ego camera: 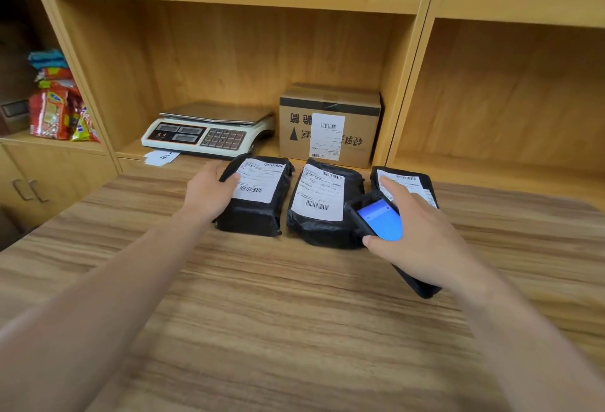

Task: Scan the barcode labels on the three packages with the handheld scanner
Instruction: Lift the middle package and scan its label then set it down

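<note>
Three black plastic packages with white barcode labels lie side by side at the far edge of the wooden table [294, 313]. My left hand [209, 192] rests on the left edge of the left package [258, 202], thumb on its label. The middle package [322, 205] lies untouched. My right hand [419, 238] grips the black handheld scanner [376, 218], its blue screen lit and facing up. The scanner hovers over the gap between the middle package and the right package [406, 184], which my hand partly hides.
On the shelf behind the packages stand a white weighing scale [209, 131] and a labelled cardboard box [330, 123]. Paper slips [162, 158] lie under the scale's front. Colourful snack bags [59, 110] fill the left shelf compartment.
</note>
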The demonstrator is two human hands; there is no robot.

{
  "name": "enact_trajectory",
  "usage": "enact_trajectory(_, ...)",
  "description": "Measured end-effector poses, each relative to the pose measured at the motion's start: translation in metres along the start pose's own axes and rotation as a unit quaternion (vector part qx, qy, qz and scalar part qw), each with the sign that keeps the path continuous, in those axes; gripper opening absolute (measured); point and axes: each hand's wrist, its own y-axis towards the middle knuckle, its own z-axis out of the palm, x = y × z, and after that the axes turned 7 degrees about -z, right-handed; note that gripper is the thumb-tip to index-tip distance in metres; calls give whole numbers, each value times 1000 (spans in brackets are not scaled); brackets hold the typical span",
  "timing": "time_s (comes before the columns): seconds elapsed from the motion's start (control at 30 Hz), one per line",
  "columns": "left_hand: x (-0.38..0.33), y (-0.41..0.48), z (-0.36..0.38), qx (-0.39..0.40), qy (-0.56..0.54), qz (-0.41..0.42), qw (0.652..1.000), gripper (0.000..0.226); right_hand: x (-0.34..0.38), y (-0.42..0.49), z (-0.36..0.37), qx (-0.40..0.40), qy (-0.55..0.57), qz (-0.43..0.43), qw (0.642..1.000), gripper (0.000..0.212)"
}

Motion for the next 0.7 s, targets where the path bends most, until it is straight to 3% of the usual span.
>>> enact_trajectory(0.1,-25,-13,3,-41,62,111,991,55,0,1,3,-1,2,-2,1000,97)
enact_trajectory(0.2,-42,-25,13,-15,73,181,981,61,0,3,4,4,11,-4,1000,98)
enact_trajectory(0.3,-54,-30,29,52,92,179,978,70,-1,2,4,3,13,-9,1000,98)
enact_trajectory(0.4,-61,-27,50,104,207,195,953,57,-4,0,2,0,12,-7,1000,97)
enact_trajectory(0.5,-65,-24,69,123,317,205,918,51,-8,-2,-1,-6,12,0,1000,95)
enact_trajectory(0.6,-71,-25,83,140,344,201,906,40,-12,-4,-3,-4,15,7,1000,95)
enact_trajectory(0.7,-73,-20,94,120,359,204,903,42,-15,-8,-3,-2,17,9,1000,95)
